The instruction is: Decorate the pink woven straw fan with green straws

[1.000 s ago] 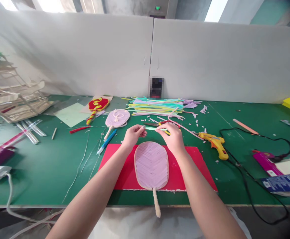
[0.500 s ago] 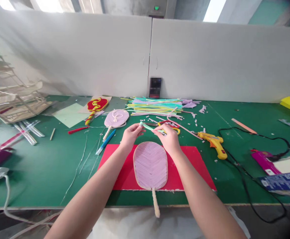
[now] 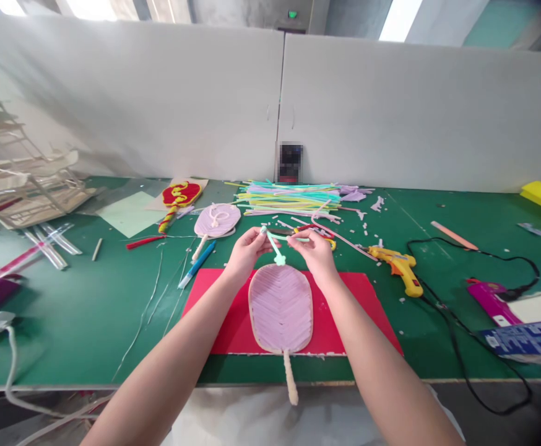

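Note:
My left hand [image 3: 245,251] and my right hand [image 3: 315,253] are both pinched on a mint-green pipe cleaner [image 3: 276,248], which is bent into a loop with one end hanging down between them. They hover just above the top edge of a pink oval fan [image 3: 281,310] with a cream twisted handle, lying on a red mat [image 3: 345,322]. Behind my hands is a heap of coloured pipe cleaners [image 3: 293,198].
A yellow glue gun [image 3: 400,267] with a black cable lies to the right. A second pink fan [image 3: 217,221], a red and yellow ornament [image 3: 177,197] and a blue pen [image 3: 199,263] lie to the left. Glue sticks [image 3: 50,248] and a wire rack [image 3: 15,179] are at far left.
The pipe cleaner was held straight between my hands; it is now bent, with one end pointing down toward the fan. Both hands drew slightly closer together.

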Motion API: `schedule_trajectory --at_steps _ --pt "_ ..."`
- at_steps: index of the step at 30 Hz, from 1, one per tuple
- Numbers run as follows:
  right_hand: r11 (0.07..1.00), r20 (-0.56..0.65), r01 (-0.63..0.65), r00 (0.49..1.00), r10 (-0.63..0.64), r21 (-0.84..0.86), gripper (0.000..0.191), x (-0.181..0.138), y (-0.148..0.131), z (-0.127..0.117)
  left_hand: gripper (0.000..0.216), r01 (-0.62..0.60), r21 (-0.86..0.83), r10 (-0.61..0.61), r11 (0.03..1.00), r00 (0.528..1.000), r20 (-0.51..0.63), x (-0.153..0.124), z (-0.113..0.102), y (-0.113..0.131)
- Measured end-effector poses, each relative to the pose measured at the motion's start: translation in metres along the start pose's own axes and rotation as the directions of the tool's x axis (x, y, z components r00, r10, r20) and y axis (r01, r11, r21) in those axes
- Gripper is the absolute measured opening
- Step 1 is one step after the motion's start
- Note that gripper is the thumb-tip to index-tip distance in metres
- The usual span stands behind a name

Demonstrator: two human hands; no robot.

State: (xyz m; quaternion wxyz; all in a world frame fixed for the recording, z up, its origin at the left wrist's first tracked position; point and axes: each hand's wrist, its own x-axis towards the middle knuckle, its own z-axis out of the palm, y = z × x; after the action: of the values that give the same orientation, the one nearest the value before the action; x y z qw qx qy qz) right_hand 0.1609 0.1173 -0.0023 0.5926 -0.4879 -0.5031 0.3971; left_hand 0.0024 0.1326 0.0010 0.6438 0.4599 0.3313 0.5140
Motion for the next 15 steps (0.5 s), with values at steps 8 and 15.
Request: schedule_trajectory --at_steps 8,15 --pt "0.921 0.114 -0.227 0.973 0.2 0.318 0.023 -0.0009 0.0043 -0.0031 0.027 -0.015 -0.026 0.016 1.0 0.998 0.067 -0.0025 0.0022 0.0026" --pt "0.881 0.136 -0.291 0.956 0.258 0.373 0.021 -0.001 0.0001 -0.0054 0.029 -0.056 0.199 0.024 0.978 0.987 0.159 -0.0025 0.0051 -0.0009"
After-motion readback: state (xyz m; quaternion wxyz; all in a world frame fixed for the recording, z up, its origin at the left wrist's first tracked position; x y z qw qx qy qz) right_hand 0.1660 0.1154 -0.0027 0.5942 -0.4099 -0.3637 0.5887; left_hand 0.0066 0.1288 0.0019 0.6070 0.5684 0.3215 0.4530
